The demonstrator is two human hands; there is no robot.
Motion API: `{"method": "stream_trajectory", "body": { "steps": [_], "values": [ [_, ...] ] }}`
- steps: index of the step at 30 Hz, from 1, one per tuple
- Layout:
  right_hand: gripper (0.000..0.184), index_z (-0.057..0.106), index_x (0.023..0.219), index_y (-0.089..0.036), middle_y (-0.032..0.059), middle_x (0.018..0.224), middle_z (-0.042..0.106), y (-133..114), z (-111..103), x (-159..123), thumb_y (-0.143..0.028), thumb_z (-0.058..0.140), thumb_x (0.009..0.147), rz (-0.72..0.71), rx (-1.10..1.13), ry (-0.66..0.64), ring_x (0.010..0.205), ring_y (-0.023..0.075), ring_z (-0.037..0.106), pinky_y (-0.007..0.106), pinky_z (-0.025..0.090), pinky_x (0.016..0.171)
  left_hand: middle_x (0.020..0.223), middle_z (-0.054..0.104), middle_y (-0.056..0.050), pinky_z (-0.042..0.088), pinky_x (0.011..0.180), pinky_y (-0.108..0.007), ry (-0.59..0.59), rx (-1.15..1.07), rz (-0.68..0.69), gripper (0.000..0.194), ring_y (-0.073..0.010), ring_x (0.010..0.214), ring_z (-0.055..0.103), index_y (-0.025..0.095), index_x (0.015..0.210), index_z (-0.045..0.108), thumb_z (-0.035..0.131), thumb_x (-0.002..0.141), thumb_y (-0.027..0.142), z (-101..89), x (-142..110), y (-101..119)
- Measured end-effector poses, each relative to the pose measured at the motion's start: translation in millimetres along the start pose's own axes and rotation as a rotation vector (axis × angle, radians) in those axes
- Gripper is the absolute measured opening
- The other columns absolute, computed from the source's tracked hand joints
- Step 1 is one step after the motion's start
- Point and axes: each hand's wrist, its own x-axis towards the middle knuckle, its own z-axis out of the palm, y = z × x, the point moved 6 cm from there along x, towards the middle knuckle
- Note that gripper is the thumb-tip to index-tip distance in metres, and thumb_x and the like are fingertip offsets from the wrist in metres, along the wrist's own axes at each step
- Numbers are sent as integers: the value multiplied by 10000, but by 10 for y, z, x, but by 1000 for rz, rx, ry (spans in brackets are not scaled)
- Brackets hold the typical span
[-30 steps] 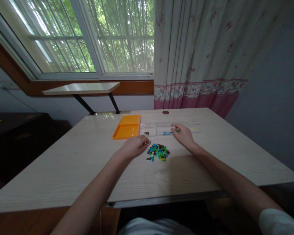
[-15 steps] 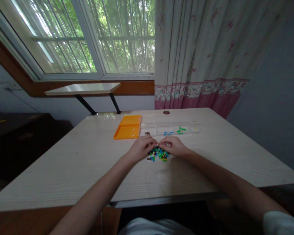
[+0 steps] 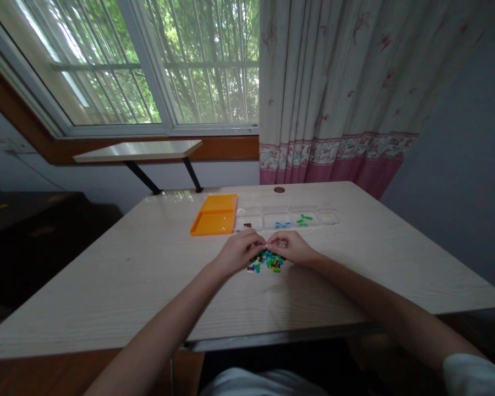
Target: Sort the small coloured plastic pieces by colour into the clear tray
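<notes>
Over a pile of small coloured building bricks (image 3: pixel 268 261), my left hand (image 3: pixel 240 247) and my right hand (image 3: pixel 292 247) meet at the fingertips. Each hand is closed in a pinch, thumb against fingers. Something tiny and pale seems to sit where the tips come together, too small to name. Green, blue, brown and yellow bricks make up the pile, which lies just beneath and in front of the fingers. The far side of the pile is partly hidden by the hands.
Behind the hands stands an orange tray (image 3: pixel 194 227) with a few small white pieces. To its right runs a row of clear trays (image 3: pixel 264 220) holding brown, blue, green and yellow bricks. A raised shelf (image 3: pixel 148 148) on black legs stands at the back left of the table (image 3: pixel 119 275).
Both hands stay pinched together over the pile with only slight finger movement. The view has shifted a little; trays and pile look the same.
</notes>
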Motion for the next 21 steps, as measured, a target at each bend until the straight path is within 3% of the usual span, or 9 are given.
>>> {"method": "stream_trajectory", "body": {
  "steps": [10,16,21],
  "values": [
    [265,622,786,-144,-47,520,461,8,14,2,-395,538,786,34,24,-10,438,65,357,179,250,407,797,576,-43,427,671,-229,22,41,21,198,-121,744,534,163,870,627,472,859,285,1,-11,6],
    [128,641,802,-168,-1,655,580,-22,-189,-7,-250,543,793,-105,-309,1,578,98,491,197,345,545,836,589,-53,436,677,-235,215,32,-33,176,-126,769,541,163,858,610,471,857,270,-193,-26,-27],
    [112,666,760,-184,-8,586,572,67,-360,-56,-188,556,741,-53,-522,-122,538,104,488,204,296,518,807,593,-45,424,620,-213,353,59,-49,171,-109,691,527,166,855,606,482,856,282,-330,-54,-23]
  ]
}}
